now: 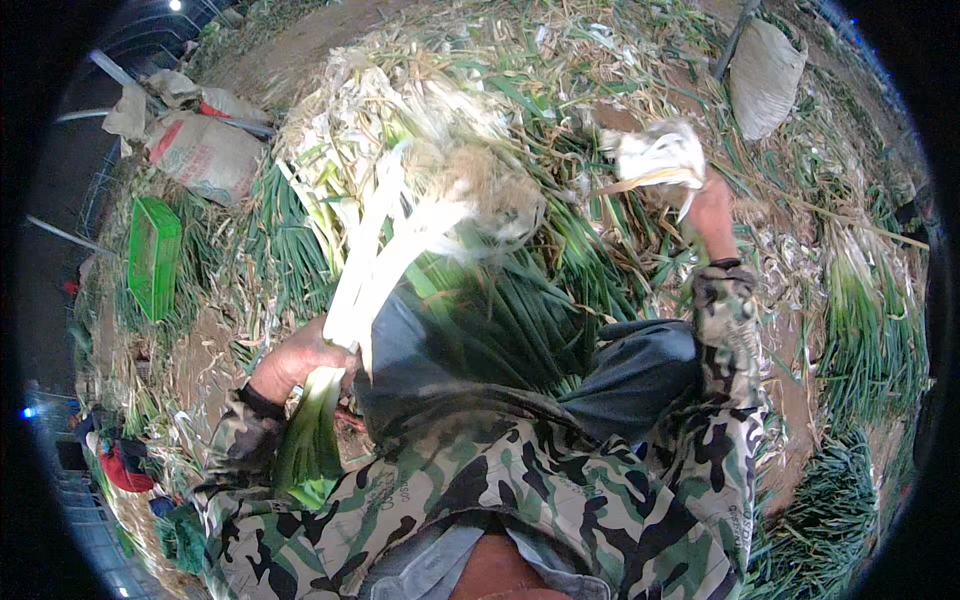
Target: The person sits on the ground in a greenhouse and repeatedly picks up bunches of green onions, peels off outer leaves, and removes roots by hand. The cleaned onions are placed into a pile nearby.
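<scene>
My left hand [296, 360] is closed around a small bunch of large green onions [373, 270] at the left of my lap. Their thick white stalks point up and away from me, and the green leaves hang below my fist. Out to the right, my right hand [712, 214] grips a wad of pale peeled skins [661, 159], blurred at its edges. Between my knees lies a pile of green onions [502, 322] with long green leaves. Blurred tan roots [480, 176] show just beyond the held stalks.
Peeled skins and dry leaves [570, 45] litter the ground ahead. A green plastic crate [154, 259] and a printed woven sack [206, 157] are at left. Another pale sack [766, 79] stands far right. Bundles of green onions [870, 330] lie at right; a person in red [126, 466] is at lower left.
</scene>
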`<state>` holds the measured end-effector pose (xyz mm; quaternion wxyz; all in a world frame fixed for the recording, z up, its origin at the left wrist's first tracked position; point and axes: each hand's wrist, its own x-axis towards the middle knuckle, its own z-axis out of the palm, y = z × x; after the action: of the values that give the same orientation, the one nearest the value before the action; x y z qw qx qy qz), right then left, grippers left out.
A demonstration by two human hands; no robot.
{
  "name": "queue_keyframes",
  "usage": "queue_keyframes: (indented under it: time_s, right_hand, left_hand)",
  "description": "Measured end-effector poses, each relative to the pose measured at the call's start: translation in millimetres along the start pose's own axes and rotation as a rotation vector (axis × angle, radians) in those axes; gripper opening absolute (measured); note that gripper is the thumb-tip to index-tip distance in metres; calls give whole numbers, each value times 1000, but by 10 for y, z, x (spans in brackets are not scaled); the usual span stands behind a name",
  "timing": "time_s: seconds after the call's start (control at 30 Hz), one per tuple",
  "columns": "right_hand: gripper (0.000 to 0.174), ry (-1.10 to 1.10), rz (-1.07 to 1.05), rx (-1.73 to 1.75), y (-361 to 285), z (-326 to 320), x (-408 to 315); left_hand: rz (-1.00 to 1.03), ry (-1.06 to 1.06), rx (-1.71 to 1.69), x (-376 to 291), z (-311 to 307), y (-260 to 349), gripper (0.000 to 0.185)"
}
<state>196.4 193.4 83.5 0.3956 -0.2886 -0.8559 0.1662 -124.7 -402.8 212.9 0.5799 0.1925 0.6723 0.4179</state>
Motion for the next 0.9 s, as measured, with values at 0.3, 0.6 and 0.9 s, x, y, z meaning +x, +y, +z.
queue_keyframes:
  time_s: [0.3,0.6,0.9]
  right_hand:
    - [32,-491,460,712,-1668,382,84]
    - [29,-473,164,1002,-2144,684,25]
    - [37,-97,278,-484,-564,187,282]
  left_hand:
    - [143,-83,-67,378,206,407,61]
    - [134,-126,16,484,304,493,43]
    - [95,19,211,247,-128,-14,51]
